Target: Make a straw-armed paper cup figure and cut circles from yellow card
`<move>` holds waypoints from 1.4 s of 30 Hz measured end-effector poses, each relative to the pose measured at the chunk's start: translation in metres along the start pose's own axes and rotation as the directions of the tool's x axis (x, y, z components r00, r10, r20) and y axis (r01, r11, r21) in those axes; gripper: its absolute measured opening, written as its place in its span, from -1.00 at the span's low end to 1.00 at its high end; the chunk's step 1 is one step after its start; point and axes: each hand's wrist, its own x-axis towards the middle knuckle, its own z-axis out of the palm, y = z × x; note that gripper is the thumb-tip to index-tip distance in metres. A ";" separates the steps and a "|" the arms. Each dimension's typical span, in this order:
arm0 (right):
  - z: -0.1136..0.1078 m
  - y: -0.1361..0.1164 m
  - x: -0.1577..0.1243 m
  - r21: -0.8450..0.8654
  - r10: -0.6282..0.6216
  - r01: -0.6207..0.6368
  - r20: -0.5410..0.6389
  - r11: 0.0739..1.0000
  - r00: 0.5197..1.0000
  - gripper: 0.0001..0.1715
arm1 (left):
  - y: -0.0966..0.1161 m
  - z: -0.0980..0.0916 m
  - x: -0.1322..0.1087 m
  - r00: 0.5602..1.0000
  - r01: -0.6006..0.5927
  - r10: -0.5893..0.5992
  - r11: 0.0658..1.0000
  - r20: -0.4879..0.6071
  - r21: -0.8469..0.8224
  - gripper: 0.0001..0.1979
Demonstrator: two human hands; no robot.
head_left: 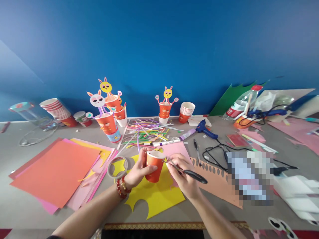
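My left hand (141,169) is wrapped round an orange paper cup (155,172) with a white rim, held upright over a yellow sheet (166,199) with rounded cut-outs. In my right hand (183,174) is a pair of scissors (195,176) with a black handle. Their metal tips are at the right side of the cup, just below its rim; whether they go into the wall I cannot tell. A roll of tape (109,170) lies left of my left hand. Right of my right hand lies an orange-brown sheet (219,186) with a row of holes along its edge.
Decorated cup figures (106,122) stand at the back left, another figure (165,109) at the back centre. Several thin coloured sticks (147,131) lie between. A blue glue gun (206,130) with a black cord lies at the right. Coloured paper sheets (59,169) are stacked at the left.
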 end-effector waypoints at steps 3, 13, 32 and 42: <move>0.002 -0.001 -0.004 0.114 0.208 -0.214 0.064 0.970 0.976 -0.68 | -0.004 0.000 0.000 0.995 -0.088 0.094 0.987 -0.040 0.131 -0.50; 0.020 -0.001 -0.009 0.381 0.466 -0.410 -0.064 0.828 0.882 -0.65 | -0.010 0.018 -0.007 0.977 -0.105 0.165 0.922 -0.133 0.372 -0.54; -0.010 -0.002 0.009 -0.183 -0.299 0.358 0.285 0.916 0.911 -0.80 | 0.010 0.007 -0.005 0.931 0.364 -0.363 0.931 0.043 -0.009 -0.59; -0.014 0.001 0.006 -0.133 -0.279 0.318 0.246 0.939 0.928 -0.86 | 0.004 -0.017 0.006 0.858 0.514 -0.478 0.808 0.189 -0.286 -0.51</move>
